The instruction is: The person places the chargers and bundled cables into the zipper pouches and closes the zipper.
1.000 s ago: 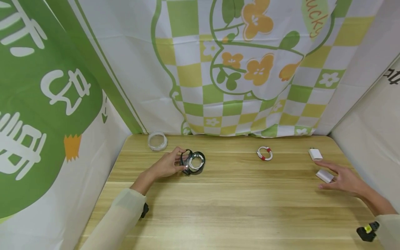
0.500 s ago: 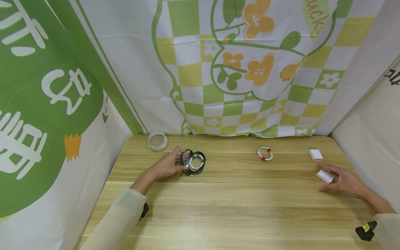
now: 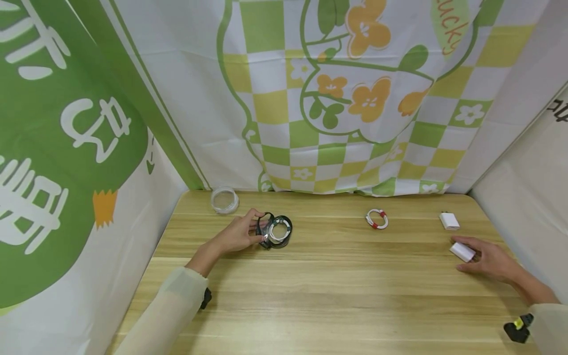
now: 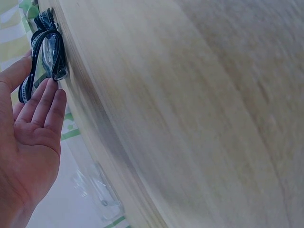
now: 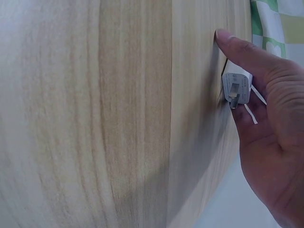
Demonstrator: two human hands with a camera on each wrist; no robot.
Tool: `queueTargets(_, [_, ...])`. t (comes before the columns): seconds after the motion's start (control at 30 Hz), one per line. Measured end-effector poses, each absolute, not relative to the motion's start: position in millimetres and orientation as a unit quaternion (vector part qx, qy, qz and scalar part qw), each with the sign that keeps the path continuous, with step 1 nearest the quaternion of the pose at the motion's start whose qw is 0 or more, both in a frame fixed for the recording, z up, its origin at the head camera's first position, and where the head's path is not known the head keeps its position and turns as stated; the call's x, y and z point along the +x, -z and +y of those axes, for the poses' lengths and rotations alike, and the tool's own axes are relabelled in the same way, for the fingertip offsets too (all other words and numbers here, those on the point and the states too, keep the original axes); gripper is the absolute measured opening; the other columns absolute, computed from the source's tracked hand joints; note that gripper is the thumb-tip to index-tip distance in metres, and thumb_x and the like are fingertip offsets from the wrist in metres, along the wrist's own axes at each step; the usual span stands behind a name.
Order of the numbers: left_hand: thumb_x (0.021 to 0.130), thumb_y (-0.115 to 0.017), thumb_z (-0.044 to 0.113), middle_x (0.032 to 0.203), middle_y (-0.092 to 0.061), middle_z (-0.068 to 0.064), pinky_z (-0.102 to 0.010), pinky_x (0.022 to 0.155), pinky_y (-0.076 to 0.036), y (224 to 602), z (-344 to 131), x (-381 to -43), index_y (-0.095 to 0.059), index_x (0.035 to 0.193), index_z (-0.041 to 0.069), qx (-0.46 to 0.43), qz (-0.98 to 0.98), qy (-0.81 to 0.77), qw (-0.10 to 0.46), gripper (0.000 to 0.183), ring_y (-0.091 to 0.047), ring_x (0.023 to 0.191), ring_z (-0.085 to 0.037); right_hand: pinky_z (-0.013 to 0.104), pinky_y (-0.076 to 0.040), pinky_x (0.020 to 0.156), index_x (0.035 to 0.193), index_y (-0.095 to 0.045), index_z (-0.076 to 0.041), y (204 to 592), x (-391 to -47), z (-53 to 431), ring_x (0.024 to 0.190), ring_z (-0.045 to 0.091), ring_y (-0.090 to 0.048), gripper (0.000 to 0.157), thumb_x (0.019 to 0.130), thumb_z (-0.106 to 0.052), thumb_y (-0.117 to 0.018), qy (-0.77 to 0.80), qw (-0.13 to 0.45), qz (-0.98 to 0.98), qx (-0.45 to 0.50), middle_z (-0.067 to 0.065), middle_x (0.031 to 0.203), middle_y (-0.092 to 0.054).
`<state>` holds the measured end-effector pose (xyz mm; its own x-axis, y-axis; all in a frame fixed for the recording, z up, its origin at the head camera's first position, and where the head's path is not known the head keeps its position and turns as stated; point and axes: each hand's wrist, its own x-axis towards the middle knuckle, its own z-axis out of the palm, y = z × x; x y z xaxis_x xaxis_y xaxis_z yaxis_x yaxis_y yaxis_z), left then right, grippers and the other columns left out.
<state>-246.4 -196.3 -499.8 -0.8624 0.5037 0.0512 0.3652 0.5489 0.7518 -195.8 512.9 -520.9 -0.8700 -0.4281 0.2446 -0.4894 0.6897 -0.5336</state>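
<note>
In the head view my left hand [image 3: 239, 233] pinches the left end of a looped black cord [image 3: 265, 224] between thumb and fingers. Clear plastic shows inside the loop, and the left wrist view shows white marks along the cord [image 4: 32, 71]. Against its right side lies a coiled white cable [image 3: 280, 230] within a black ring. My right hand [image 3: 490, 259] is spread around a white charger plug [image 3: 462, 251], thumb on the near side and fingers on the far side. In the right wrist view the charger's prongs [image 5: 234, 92] face the palm, and the thumb tip stands apart from it.
Behind the right hand lies a second white charger plug [image 3: 449, 221]. A white cable coil with red ties [image 3: 376, 219] is at the back, right of centre. A clear round coil [image 3: 224, 200] sits at the back left. Printed cloth [image 3: 328, 162] hangs behind the wooden table [image 3: 310, 301].
My right hand's fingers have drawn closer around the near charger, the forefinger shifting away from the rear one. The left hand and the black cord stay where they were.
</note>
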Motion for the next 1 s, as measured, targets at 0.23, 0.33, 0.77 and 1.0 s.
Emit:
queueTargets(0.23, [0.094,-0.081,0.008,0.141,-0.064,-0.027,-0.052,0.111,-0.051,500,-196,-247,-0.044,0.144,-0.006,0.244,0.878,-0.402,0.085,0.063,-0.063,0.132,-0.041,0.008,-0.048,0.07,0.145,-0.063,-0.006,521,-196,515,0.098,-0.012,-0.055,0.079,0.072,0.005,-0.093,-0.319,0.039,-0.912,0.253,-0.045,0.137,-0.041])
queueTargets(0.33, [0.094,-0.081,0.007,0.141,-0.064,-0.027,-0.052,0.111,-0.051,500,-196,-246,-0.044,0.143,-0.006,0.246,0.877,-0.404,0.084,0.063,-0.063,0.131,-0.041,0.006,-0.048,0.073,0.141,-0.064,0.0,521,-196,514,0.103,-0.015,-0.054,0.074,0.073,0.009,-0.091,-0.335,0.041,-0.906,0.257,-0.043,0.137,-0.044])
queueTargets(0.77, [0.094,-0.081,0.009,0.141,-0.065,-0.025,-0.051,0.111,-0.051,502,-197,-247,-0.044,0.145,-0.004,0.239,0.882,-0.399,0.083,0.064,-0.064,0.131,-0.04,0.005,-0.051,0.071,0.125,-0.068,0.013,519,-195,509,0.103,-0.022,-0.052,0.061,0.071,0.002,-0.094,-0.319,0.038,-0.928,0.188,-0.012,0.125,-0.069])
queueTargets(1.0, [0.094,-0.081,0.008,0.141,-0.065,-0.023,-0.051,0.112,-0.051,503,-197,-247,-0.044,0.145,-0.004,0.234,0.882,-0.399,0.086,0.064,-0.064,0.132,-0.039,0.008,-0.054,0.067,0.125,-0.068,0.015,514,-194,503,0.092,-0.019,-0.057,0.063,0.072,-0.004,-0.096,-0.291,0.025,-0.945,0.15,0.045,0.124,-0.064])
